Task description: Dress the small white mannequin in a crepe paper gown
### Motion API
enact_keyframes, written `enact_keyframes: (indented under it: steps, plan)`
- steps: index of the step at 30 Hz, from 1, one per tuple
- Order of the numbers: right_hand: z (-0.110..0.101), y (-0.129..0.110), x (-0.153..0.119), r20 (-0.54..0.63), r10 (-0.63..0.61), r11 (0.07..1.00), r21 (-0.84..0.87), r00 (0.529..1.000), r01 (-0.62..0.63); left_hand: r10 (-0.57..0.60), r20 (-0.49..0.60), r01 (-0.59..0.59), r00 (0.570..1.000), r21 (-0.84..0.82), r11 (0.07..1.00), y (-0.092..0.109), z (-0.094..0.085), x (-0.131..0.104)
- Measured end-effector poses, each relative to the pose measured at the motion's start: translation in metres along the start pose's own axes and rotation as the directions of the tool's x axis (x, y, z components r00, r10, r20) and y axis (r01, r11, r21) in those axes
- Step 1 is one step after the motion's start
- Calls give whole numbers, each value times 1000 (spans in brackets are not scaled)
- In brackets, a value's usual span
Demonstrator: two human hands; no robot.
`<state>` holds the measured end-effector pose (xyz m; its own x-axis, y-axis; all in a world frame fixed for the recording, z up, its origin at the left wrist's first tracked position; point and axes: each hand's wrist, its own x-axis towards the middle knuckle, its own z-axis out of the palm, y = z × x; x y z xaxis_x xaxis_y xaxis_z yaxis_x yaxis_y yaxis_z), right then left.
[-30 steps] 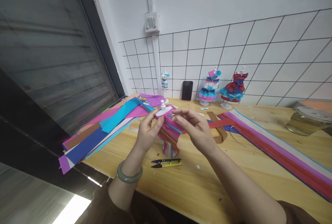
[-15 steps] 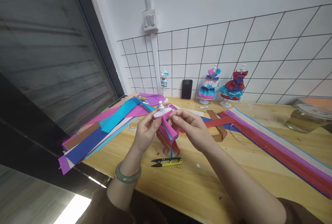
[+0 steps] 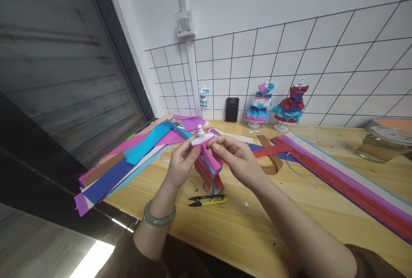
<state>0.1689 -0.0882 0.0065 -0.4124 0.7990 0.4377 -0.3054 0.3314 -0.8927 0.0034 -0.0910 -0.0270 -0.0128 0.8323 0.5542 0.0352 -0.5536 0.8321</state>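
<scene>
A small white dress form (image 3: 201, 138) stands in front of me, wearing a pink paper dress (image 3: 210, 161) with blue and brown strips showing in its folds. My left hand (image 3: 183, 162) pinches the dress at its upper left edge, thumb on the front. On the other side my right hand (image 3: 232, 153) is closed with thumb and fingertips on the upper right edge of the pink paper. Just below the form's base lies a pair of yellow-handled thread snips (image 3: 207, 200). The form's lower part is mostly hidden behind the dress.
Coloured crepe paper strips (image 3: 106, 183) lie at left, more strips (image 3: 341, 183) at right. Along the wall stand a phone (image 3: 231, 110), a blue-and-pink dressed form (image 3: 258, 108), a red dressed form (image 3: 291, 104) and a smaller form (image 3: 203, 98). A glass jar (image 3: 383, 143) sits far right.
My right hand has moved slightly left and its fingers have closed in on the upper right edge of the pink paper. My left hand keeps its pinch.
</scene>
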Motion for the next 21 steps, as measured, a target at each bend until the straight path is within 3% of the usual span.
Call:
enact_keyframes:
  steps: [14,21]
  plan:
    - [-1,5,0,-47,-17,994,-104,999,12,22,-45,-19,999,60,998,4,2,2]
    - [2,2,-1,-37,-57,990,-134,998,52,118,-117,-93,986,200,975,-2,5,1]
